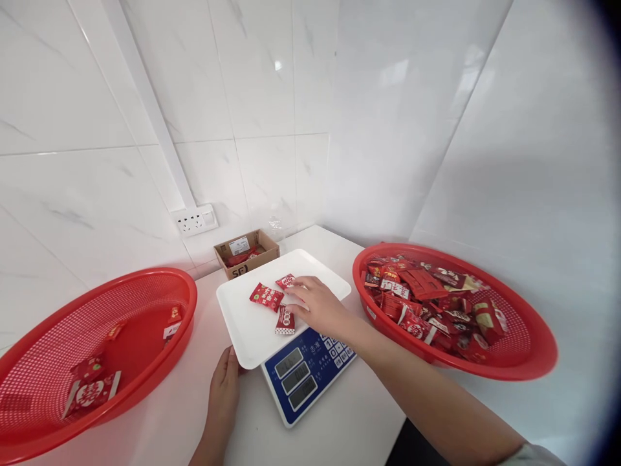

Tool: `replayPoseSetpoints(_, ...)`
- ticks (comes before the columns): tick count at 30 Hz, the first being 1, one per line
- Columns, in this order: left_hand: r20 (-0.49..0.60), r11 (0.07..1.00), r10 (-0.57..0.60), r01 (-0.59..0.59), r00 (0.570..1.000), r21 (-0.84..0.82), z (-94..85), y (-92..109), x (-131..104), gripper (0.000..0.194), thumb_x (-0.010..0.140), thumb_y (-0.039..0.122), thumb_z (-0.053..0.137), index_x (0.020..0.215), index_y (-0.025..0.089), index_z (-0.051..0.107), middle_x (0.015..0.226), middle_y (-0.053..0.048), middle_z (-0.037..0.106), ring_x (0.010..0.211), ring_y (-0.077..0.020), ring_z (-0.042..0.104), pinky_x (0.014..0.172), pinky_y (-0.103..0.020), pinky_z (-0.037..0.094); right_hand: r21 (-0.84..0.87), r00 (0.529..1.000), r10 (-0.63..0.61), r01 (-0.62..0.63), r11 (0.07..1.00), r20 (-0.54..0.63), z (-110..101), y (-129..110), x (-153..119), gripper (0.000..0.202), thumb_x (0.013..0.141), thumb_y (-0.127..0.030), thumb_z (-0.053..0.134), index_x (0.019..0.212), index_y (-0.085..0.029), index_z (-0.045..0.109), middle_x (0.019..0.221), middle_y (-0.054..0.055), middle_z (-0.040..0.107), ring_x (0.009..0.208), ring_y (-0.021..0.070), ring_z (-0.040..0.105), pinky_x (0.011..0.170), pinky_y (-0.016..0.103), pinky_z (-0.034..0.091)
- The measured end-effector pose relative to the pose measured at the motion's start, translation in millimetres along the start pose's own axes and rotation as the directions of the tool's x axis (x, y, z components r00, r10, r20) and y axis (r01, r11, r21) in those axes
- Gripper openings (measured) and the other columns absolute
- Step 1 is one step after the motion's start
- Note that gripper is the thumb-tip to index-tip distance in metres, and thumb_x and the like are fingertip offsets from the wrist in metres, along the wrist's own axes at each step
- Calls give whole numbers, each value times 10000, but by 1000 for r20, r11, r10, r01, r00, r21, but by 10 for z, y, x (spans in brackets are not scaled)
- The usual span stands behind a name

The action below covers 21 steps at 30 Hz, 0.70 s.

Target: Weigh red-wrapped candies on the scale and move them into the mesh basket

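Observation:
A white tray [237, 323] lies on a blue-and-white digital scale [310, 369]. Three small red snack packets rest on the tray: one with white lettering [266, 296], a partly covered packet [284, 281] behind it, and a darker packet [285, 321] in front. My right hand [315, 304] reaches over the tray from the right, its fingers apart, the tips at or just above the packets. At the tray's near left corner, my left hand [226, 375] has its fingers curled at the rim, partly hidden beneath it.
To the right stands a red plastic basket [538, 349] heaped with red snack packets [422, 285]. A second red basket [145, 285] on the left holds several packets [92, 393]. Behind the tray is a cardboard box [262, 259] against the tiled wall, near a socket [195, 221].

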State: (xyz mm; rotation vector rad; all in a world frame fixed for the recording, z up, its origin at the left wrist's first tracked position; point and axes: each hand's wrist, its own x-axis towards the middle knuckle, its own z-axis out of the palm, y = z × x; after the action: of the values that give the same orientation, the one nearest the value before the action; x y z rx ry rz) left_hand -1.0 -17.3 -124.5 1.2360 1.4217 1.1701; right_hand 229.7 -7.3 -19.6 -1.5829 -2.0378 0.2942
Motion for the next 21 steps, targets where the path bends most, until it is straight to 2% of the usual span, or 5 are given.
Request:
replayPoseSetpoints(2,5,1000,4,-4,1000,2,-2,1,2,505,757,622,519,971,195,683,904,-56,702,795,-245,629,747,-362,503,-15,999,19,-19,1000,31,3,3,96,497,872,-387,592,1335,-214,540,1468,154,405,1392,346,265,1111,537,236)
replayPoseSetpoints(5,-6,1000,10,-9,1000,7,11,20,-14,499,776,614,502,981,195,680,884,-51,698,771,-241,619,743,-371,489,-14,983,-3,6,1000,184,71,5,246,666,830,-543,590,1425,-304,411,1578,104,207,1450,371,31,1111,638,65)
replayPoseSetpoints(10,-16,1000,6,-6,1000,2,33,45,-36,510,783,617,486,988,192,677,868,-52,699,783,-248,629,747,-370,496,-42,942,-52,70,997,333,233,-2,394,666,843,-608,516,1431,-320,397,1569,98,233,1449,369,40,1091,666,37)
replayPoseSetpoints(14,3,1000,4,-5,1000,16,10,46,-29,483,776,600,503,977,198,679,876,-51,700,798,-250,629,765,-369,495,-58,942,-51,74,996,332,284,-19,436,623,900,-560,452,1446,-269,383,1517,123,356,1453,341,71,1105,642,79)
replayPoseSetpoints(21,59,996,-24,19,998,88,-55,36,0,499,766,588,497,1007,182,660,926,-73,699,800,-265,633,811,-412,487,-29,960,-57,67,997,275,142,-68,323,672,911,-608,382,1463,-229,344,1598,107,75,1457,338,9,1131,606,73)
